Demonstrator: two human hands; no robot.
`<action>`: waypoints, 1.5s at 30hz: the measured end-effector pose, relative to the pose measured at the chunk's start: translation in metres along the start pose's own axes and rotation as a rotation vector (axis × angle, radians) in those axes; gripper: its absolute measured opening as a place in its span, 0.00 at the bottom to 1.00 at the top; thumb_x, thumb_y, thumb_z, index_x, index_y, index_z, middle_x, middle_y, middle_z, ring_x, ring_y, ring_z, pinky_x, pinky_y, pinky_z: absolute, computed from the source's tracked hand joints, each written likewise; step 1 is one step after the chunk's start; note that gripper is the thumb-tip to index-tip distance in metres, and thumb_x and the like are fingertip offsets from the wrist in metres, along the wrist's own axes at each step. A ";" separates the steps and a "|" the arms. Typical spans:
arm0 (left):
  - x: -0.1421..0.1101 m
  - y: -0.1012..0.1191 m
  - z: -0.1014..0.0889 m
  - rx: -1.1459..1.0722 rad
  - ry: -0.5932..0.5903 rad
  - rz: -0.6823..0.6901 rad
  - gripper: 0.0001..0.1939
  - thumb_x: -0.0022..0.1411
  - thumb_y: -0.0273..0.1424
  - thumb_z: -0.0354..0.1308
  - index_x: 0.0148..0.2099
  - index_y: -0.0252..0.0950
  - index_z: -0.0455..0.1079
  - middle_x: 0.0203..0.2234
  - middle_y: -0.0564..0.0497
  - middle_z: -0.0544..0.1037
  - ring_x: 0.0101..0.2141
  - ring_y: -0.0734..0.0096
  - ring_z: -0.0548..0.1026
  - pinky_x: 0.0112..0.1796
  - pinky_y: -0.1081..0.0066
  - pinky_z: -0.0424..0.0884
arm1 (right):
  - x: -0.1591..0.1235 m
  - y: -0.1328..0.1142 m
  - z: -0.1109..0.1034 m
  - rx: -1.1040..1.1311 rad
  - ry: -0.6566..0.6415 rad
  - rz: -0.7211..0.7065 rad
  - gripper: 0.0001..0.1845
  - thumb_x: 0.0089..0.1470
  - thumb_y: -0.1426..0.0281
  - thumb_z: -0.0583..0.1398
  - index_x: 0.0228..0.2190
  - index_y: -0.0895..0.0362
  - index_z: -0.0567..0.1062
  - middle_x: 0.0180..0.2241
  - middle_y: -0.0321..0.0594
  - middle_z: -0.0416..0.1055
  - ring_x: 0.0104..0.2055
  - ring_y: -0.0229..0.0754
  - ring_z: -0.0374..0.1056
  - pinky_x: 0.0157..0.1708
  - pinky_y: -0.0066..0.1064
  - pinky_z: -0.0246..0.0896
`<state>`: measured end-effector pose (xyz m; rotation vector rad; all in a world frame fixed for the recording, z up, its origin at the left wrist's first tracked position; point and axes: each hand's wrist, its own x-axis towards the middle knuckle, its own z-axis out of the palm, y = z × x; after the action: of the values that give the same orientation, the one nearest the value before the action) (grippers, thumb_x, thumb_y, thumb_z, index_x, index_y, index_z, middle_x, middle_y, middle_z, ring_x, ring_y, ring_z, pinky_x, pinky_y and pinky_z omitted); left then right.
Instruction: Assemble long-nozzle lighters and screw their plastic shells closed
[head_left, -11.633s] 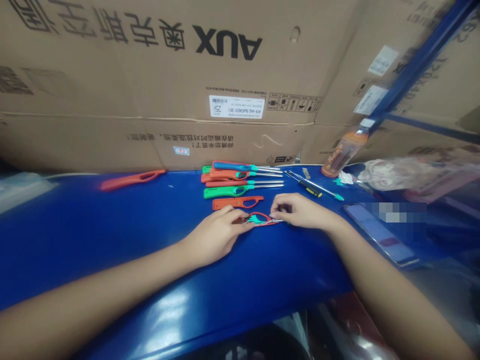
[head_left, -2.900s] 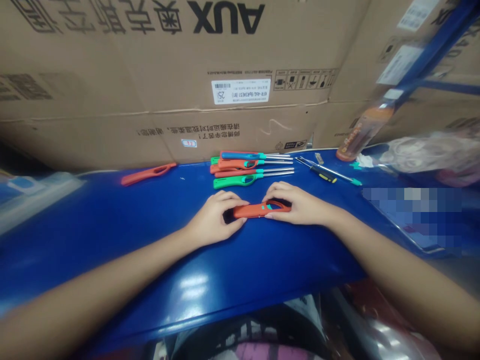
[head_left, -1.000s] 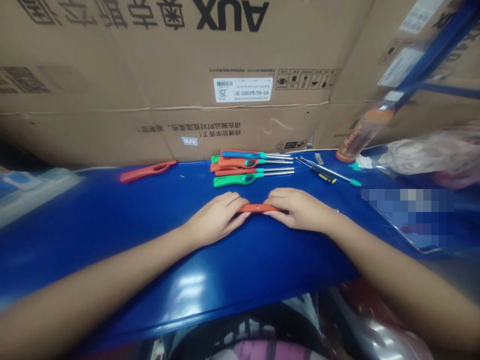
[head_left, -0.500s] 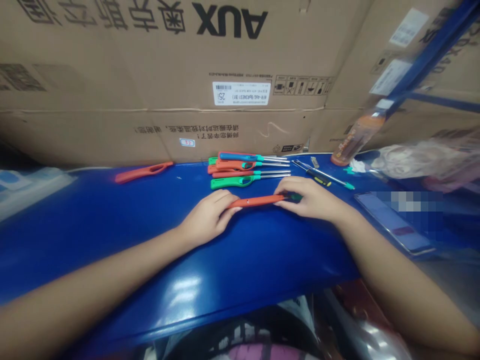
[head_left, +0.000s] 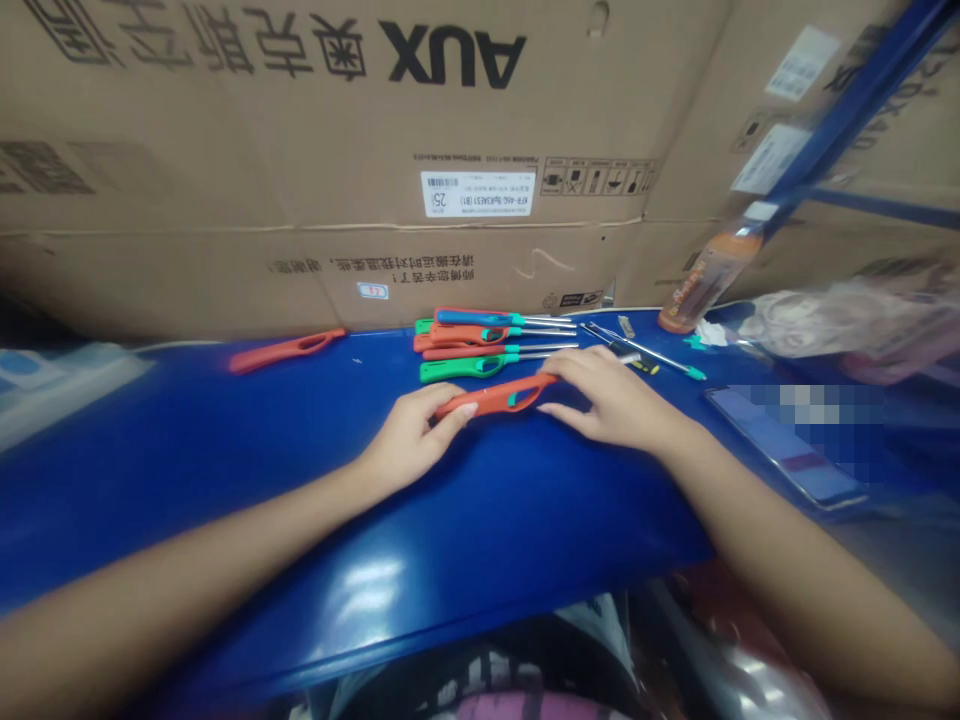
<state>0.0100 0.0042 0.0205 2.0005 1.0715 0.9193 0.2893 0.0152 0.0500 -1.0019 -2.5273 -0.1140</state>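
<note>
An orange long-nosed lighter [head_left: 495, 397] with a teal trigger is held a little above the blue table [head_left: 225, 460], tilted up to the right. My left hand [head_left: 409, 435] pinches its handle end. My right hand [head_left: 607, 400] covers its nozzle end, fingers curled over it. Just behind lies a row of several finished lighters [head_left: 487, 343], orange, green and blue, with metal nozzles pointing right.
A loose orange handle shell [head_left: 285, 350] lies at the back left. Screwdrivers [head_left: 637, 352] lie right of the row. A phone [head_left: 787, 455] rests at the right, an orange bottle [head_left: 701, 280] and a plastic bag [head_left: 840, 330] behind it. Cardboard boxes [head_left: 337, 170] wall the back.
The orange lighter has turned from edge-on to side-on and moved back toward the row. My right hand has slid along to its nozzle end; my left hand still holds the handle.
</note>
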 end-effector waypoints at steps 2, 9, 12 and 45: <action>0.003 0.010 0.001 -0.359 -0.084 -0.282 0.17 0.67 0.41 0.55 0.34 0.32 0.71 0.24 0.49 0.72 0.23 0.73 0.66 0.26 0.72 0.62 | 0.002 -0.007 0.002 -0.102 0.063 -0.045 0.24 0.60 0.59 0.63 0.54 0.57 0.70 0.53 0.51 0.74 0.55 0.56 0.67 0.56 0.50 0.53; 0.005 0.027 -0.006 -0.610 -0.300 -0.388 0.18 0.69 0.41 0.52 0.44 0.31 0.75 0.18 0.55 0.64 0.17 0.78 0.57 0.19 0.75 0.52 | 0.003 -0.021 0.013 -0.021 0.124 -0.231 0.11 0.67 0.71 0.55 0.45 0.57 0.76 0.40 0.43 0.81 0.41 0.44 0.74 0.48 0.42 0.59; 0.001 0.026 -0.011 -0.169 -0.194 -0.061 0.19 0.67 0.43 0.58 0.53 0.37 0.75 0.28 0.51 0.75 0.26 0.72 0.70 0.27 0.72 0.67 | 0.002 -0.023 0.014 0.041 0.096 -0.200 0.11 0.66 0.70 0.54 0.44 0.57 0.76 0.40 0.44 0.81 0.38 0.43 0.75 0.41 0.38 0.62; -0.002 -0.002 -0.010 0.474 -0.123 0.416 0.19 0.72 0.36 0.54 0.61 0.36 0.70 0.45 0.44 0.79 0.42 0.63 0.79 0.44 0.67 0.76 | 0.000 -0.013 0.004 -0.031 -0.007 -0.116 0.08 0.64 0.71 0.57 0.39 0.57 0.77 0.37 0.44 0.78 0.42 0.47 0.71 0.49 0.43 0.55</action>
<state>0.0006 0.0053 0.0234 2.7072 0.8745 0.7775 0.2791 0.0069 0.0473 -0.8681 -2.5968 -0.1840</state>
